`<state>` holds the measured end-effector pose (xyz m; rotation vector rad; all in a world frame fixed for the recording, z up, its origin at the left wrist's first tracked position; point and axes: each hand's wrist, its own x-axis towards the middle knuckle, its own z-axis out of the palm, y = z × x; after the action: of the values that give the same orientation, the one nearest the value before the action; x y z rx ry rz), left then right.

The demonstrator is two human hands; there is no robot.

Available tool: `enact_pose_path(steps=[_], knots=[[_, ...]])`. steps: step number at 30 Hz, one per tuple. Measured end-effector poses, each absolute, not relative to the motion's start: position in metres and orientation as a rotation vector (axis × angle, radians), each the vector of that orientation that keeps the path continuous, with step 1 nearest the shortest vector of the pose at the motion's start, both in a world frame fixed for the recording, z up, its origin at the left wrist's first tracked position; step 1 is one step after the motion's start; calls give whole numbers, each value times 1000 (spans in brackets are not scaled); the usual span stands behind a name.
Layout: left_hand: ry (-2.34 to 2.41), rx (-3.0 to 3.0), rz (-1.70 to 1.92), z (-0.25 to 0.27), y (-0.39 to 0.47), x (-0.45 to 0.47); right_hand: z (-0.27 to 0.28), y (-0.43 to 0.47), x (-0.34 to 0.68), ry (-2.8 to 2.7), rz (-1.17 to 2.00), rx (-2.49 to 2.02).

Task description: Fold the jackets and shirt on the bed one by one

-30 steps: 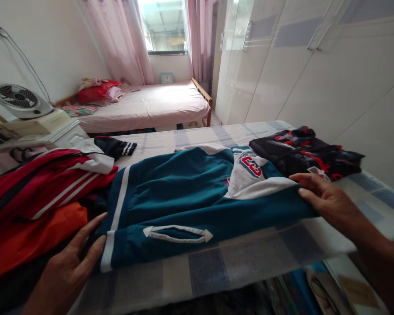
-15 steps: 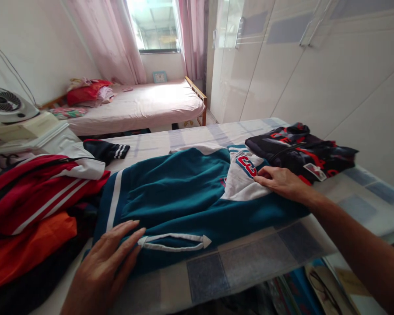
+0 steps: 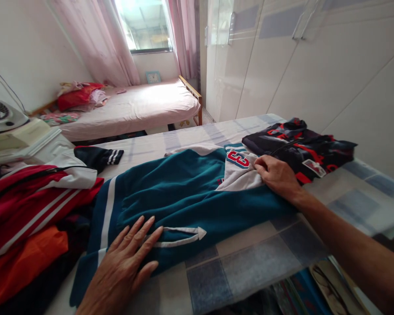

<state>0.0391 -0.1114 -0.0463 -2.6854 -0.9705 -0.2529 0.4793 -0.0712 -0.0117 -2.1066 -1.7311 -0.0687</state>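
A teal jacket (image 3: 177, 179) with a white-trimmed pocket (image 3: 184, 236) lies folded on a checked table cover. One grey-white sleeve (image 3: 239, 177) with a red number patch (image 3: 238, 159) is folded over its upper part. Flat on the jacket's lower part, with fingers spread, rests my left hand (image 3: 128, 262); it partly covers the pocket. My right hand (image 3: 279, 177) pinches the grey-white sleeve beside the patch, thumb and fingers closed on the cloth.
A folded black and red garment (image 3: 295, 148) lies beyond my right hand. To the left are a red jacket (image 3: 42, 201), an orange cloth (image 3: 26, 262) and a dark striped cuff (image 3: 114, 156). Behind stand a bed (image 3: 134, 105) and a white wardrobe (image 3: 282, 78).
My left hand has turned flatter and slid over the pocket's left end, fingers spreading. My right hand has shifted the sleeve's fold slightly, baring more of the number patch. The view has moved a little.
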Motion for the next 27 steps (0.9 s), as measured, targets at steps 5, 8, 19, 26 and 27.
enact_pose_path(steps=[5,8,19,26,27], knots=[[-1040,-2683,-305,-47,-111,29,-6,-105,467,-1843,-22,-1821],[-1139,-2727,-446,-37,-102,38,-24,-113,462,-2014,86,-1787],[-1359,-3220,-697,27,14,245,-42,-113,457,-2005,-66,-1743],[-1388,-3114,-372,16,41,387,-42,-112,457,-1978,-78,-1728],[-1414,-3087,-314,14,41,398,-43,-112,457,-1968,-75,-1715]])
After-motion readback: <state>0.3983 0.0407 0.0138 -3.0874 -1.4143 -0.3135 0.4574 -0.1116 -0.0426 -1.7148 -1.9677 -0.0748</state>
